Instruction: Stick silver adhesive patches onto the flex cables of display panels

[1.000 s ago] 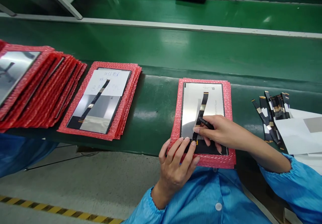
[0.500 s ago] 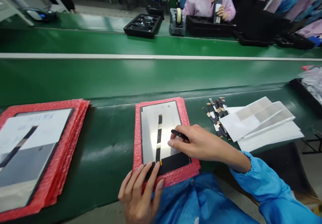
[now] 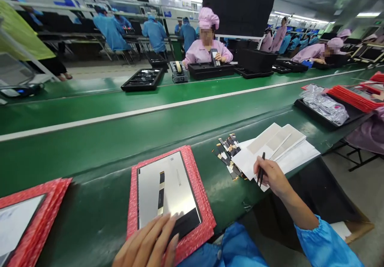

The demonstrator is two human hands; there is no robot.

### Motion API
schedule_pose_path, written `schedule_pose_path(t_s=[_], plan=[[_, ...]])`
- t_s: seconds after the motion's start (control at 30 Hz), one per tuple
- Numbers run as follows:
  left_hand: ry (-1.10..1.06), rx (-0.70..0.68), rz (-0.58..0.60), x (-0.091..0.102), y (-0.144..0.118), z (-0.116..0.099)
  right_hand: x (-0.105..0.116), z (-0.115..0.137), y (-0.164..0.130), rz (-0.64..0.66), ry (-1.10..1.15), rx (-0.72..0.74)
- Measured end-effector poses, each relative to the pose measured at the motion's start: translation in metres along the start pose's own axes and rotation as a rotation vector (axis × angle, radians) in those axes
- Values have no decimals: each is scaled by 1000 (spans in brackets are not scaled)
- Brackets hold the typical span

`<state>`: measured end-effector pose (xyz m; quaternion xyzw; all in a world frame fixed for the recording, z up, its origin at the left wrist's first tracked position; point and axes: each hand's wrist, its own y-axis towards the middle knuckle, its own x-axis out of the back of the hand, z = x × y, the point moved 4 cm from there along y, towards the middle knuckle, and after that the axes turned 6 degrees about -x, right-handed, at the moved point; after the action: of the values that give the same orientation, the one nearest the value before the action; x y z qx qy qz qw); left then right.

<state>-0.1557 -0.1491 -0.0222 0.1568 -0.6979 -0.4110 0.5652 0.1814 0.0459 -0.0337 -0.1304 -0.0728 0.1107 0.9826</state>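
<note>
My left hand [image 3: 150, 241] lies with fingers stretched out over the lower edge of a silvery display panel [image 3: 172, 187]. A black flex cable [image 3: 161, 193] with pale bands runs up the panel's back, its lower end hidden by my fingers. Under the panel is a stack of red bubble-wrap sheets [image 3: 205, 211]. My right hand [image 3: 275, 176] is closed on black tweezers [image 3: 261, 173], which point down over white paper sheets [image 3: 247, 161]. Left of these sheets is a loose heap of flex cables [image 3: 225, 155].
Another red stack [image 3: 54, 203] with a panel is at the left. A black tray [image 3: 318, 113] with silvery bags [image 3: 325, 103] stands at the right. Across the green bench sits a co-worker in pink [image 3: 198, 51], beside a tape dispenser [image 3: 179, 71] and black trays [image 3: 142, 79].
My right hand, with the tweezers, has moved from over the panel rightward to the white sheets. My left hand stays at the panel's lower edge. The view has tilted up and turned right.
</note>
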Motion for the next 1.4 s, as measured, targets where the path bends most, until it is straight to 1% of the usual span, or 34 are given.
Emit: schedule_pose_path(t_s=[0.03, 0.07, 0.13, 0.2, 0.23, 0.3, 0.37, 0.43, 0.5, 0.53, 0.57, 0.63, 0.73, 0.8, 0.87, 0.93, 1.0, 1.2, 1.4], plan=[[66, 39, 111, -6, 20, -7, 16, -2, 4, -62, 38, 14], [66, -40, 132, -10, 41, -21, 31, -3, 9, -115, 76, 31], [-1, -240, 222, -29, 82, -50, 58, -4, 17, -194, 140, 67], [-40, -358, 339, -58, 118, -74, 79, -5, 24, -237, 182, 93], [-65, -415, 378, -73, 133, -85, 87, -6, 27, -249, 193, 102], [-76, -478, 383, -104, 159, -105, 100, -8, 32, -263, 200, 112], [-79, -524, 366, -134, 175, -122, 110, -10, 37, -263, 193, 115], [-69, -551, 347, -160, 184, -137, 118, -11, 43, -251, 183, 116], [-53, -555, 334, -179, 185, -146, 126, -11, 49, -246, 177, 121], [-53, -555, 335, -186, 184, -148, 128, -11, 51, -241, 169, 130], [-60, -554, 345, -190, 182, -149, 131, -10, 53, -229, 156, 147], [-103, -559, 388, -191, 177, -145, 132, -8, 57, -178, 121, 202], [-224, -576, 490, -179, 173, -134, 129, -5, 60, -69, 98, 292], [-290, -588, 543, -170, 174, -127, 126, -5, 62, -17, 96, 297], [-332, -585, 571, -165, 176, -122, 123, -8, 66, 15, 72, 254], [-359, -569, 585, -165, 178, -120, 120, -11, 70, 27, 30, 205], [-377, -561, 591, -168, 179, -121, 118, -13, 73, 23, 4, 187], [-398, -549, 647, -176, 174, -122, 113, -13, 76, 9, 8, 220], [-479, -468, 693, -182, 169, -118, 113, -13, 78, -14, -1, 210]])
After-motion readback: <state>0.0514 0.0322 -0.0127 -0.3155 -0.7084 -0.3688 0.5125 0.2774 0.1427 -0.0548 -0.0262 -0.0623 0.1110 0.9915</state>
